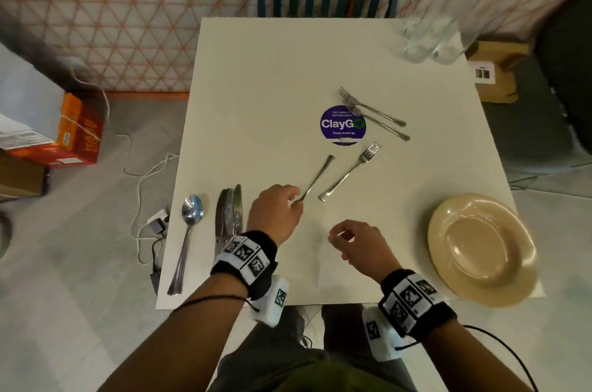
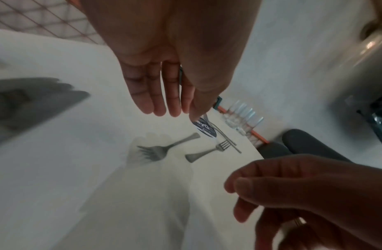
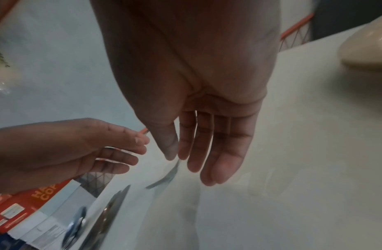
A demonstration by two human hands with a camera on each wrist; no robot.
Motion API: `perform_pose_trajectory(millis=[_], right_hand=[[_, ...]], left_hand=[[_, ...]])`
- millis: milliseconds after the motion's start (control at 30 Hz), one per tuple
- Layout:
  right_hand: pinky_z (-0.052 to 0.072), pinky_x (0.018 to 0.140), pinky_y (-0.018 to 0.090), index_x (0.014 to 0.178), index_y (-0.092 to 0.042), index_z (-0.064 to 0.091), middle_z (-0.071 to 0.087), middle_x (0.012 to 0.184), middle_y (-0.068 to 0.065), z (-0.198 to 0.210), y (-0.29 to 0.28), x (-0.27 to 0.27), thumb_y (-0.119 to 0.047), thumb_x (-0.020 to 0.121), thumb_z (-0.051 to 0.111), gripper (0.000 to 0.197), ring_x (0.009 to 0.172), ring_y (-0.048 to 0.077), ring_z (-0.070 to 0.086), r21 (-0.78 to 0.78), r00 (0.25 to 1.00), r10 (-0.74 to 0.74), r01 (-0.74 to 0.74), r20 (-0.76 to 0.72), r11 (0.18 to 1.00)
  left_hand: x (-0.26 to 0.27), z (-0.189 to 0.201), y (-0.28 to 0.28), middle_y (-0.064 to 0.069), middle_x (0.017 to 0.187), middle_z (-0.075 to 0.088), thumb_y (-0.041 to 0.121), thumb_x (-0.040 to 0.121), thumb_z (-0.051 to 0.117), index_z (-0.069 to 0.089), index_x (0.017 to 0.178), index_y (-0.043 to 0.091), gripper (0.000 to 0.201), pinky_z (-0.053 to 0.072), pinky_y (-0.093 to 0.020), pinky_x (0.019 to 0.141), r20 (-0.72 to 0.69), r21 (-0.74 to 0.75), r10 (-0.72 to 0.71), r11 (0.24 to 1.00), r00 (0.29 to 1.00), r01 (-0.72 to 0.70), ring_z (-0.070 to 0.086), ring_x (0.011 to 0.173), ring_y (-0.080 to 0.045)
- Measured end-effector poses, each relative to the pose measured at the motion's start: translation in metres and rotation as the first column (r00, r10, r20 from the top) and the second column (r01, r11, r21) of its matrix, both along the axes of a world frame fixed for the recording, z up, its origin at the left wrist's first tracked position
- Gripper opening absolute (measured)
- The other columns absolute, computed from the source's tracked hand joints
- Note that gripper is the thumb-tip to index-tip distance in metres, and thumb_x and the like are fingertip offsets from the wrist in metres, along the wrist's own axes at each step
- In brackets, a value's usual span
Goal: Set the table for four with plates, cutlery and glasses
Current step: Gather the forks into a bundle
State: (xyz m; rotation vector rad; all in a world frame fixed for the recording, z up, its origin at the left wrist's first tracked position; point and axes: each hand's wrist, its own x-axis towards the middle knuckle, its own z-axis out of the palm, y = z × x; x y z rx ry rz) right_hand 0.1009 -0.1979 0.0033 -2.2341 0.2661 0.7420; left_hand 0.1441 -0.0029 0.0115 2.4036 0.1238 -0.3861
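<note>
Nothing is gripped yet: the left hand (image 1: 275, 213) is held flat, fingers straight and together, just above the tines of a fork (image 1: 315, 178) that lies on the table (image 1: 272, 71). Whether the fingertips touch it cannot be told. The right hand (image 1: 355, 244) hovers just beside it, nearer the body, fingers loosely apart, with nothing seen in it. Both hands seem placed for the fork to be picked up and carried to a setting.

A 2nd fork (image 1: 350, 175) lies just right of the grip, and 2 crossed forks (image 1: 373, 112) lie beyond it, past a round sticker (image 1: 342, 125). Left of the grip are stacked cutlery (image 1: 229, 215) and 1 spoon (image 1: 189, 237). Far right, at the near edge, sits a beige plate (image 1: 437, 231), possibly a stack. Glasses (image 1: 429, 39) are clustered at the far right corner. No place appears laid yet. Nothing blocks the fork, though the 2nd fork's handle could be nudged.
</note>
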Motion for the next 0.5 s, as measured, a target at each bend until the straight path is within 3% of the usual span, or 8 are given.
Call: perform_pose_trajectory(millis=[100,267,367,500], right_hand=[[0.058,0.076,0.035,0.096,-0.032,0.068,0.068,0.089,-0.011,0.004,-0.03,0.006,-0.039,0.093,0.061,0.01,0.073,0.012,0.07,-0.052,0.999,0.021,-0.019,0.034,0.998],[0.058,0.078,0.038,0.097,-0.031,0.07,0.071,0.094,-0.006,0.003,-0.07,0.022,-0.038,0.092,0.061,0.013,0.079,0.015,0.069,0.015,0.999,-0.016,0.016,0.033,1.0],[0.059,0.078,0.039,0.09,-0.034,0.069,0.072,0.09,-0.006,0.002,-0.086,0.035,-0.039,0.091,0.061,0.01,0.079,0.017,0.07,0.086,0.999,-0.029,0.026,0.023,0.996],[0.058,0.077,0.036,0.093,-0.027,0.072,0.071,0.086,-0.007,0.004,-0.104,0.054,-0.035,0.092,0.061,0.014,0.072,0.017,0.071,0.162,0.999,-0.039,0.037,0.013,0.986]], left_hand=[[0.034,-0.011,-0.032,-0.004,0.126,0.063,0.026,0.096,0.056,0.062,0.127,0.019,0.033,0.045,-0.036,0.096,-0.051,0.16,-0.075,0.984,0.996,0.082,0.058,0.115,-0.025],[0.063,-0.027,-0.061,-0.009,0.124,0.058,0.021,0.097,0.051,0.058,0.124,0.014,0.029,0.047,-0.038,0.089,-0.182,0.419,-0.073,0.897,0.981,0.145,0.058,0.114,-0.032],[0.066,-0.035,-0.066,-0.01,0.122,0.058,0.022,0.098,0.05,0.057,0.123,0.014,0.027,0.047,-0.039,0.085,-0.209,0.493,-0.068,0.855,0.976,0.165,0.059,0.11,-0.033],[0.072,-0.039,-0.066,-0.009,0.115,0.061,0.018,0.094,0.05,0.058,0.118,0.016,0.026,0.045,-0.037,0.078,-0.21,0.519,-0.069,0.837,0.975,0.171,0.06,0.104,-0.034]])
